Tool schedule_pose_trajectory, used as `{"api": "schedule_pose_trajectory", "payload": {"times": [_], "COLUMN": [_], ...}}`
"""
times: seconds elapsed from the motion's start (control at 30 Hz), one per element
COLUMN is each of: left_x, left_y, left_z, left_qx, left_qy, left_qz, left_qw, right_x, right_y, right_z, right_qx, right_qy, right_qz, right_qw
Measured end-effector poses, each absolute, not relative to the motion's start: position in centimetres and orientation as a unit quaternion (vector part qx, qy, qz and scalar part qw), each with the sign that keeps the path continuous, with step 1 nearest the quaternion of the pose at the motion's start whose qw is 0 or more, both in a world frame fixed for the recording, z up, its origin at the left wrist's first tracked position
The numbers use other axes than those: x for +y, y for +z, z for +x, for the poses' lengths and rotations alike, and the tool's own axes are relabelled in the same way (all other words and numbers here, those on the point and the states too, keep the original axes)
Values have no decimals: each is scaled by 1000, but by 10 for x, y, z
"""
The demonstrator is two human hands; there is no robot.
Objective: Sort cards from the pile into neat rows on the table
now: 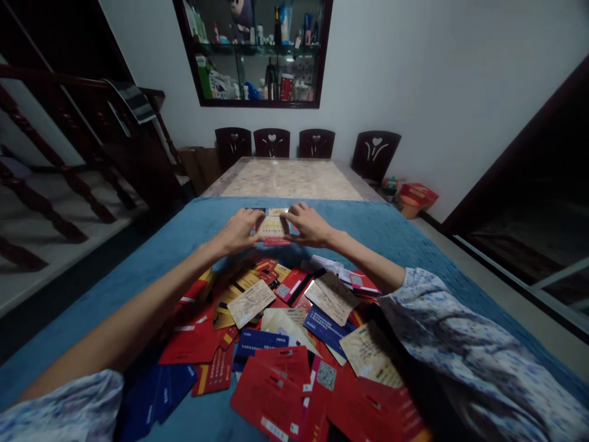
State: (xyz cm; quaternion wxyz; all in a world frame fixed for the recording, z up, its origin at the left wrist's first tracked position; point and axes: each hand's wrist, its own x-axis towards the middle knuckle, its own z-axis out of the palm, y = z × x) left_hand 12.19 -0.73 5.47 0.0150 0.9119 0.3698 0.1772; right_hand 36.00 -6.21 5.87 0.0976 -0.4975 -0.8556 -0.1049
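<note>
Both arms reach forward over a blue cloth. My left hand (240, 232) grips the left edge of a cream-coloured plastic card (273, 226), fingers curled. At its right edge, my right hand (307, 224) pinches the same card. A red card (277, 241) shows just below it, and a yellow card (277, 212) lies behind; whether these touch the held card I cannot tell. Nearer to me spreads a loose heap of cards: red cards (276, 393), blue cards (159, 393), gold cards (246, 280) and cream cards (251, 302), many overlapping.
The blue cloth (184, 233) covers the near part of a long table with a stone-patterned top (289, 175). Several dark chairs (271, 142) stand at its far end. A glass-shelved wall cabinet (260, 52) hangs behind. Stair railings (64, 172) run along the left.
</note>
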Motion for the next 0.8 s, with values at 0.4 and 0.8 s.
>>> {"api": "schedule_pose_trajectory", "payload": {"times": [0.4, 0.8], "left_x": [63, 104], "left_y": [45, 38], "left_z": [156, 190], "left_qx": [372, 437], "left_qy": [150, 75], "left_qz": [916, 896], "left_qw": [15, -2], "right_x": [-8, 41], "right_y": [61, 54], "right_z": [383, 387], "right_qx": [-842, -807], "right_qy": [-70, -47], "right_qz": [-529, -588], "right_qw": [75, 14]}}
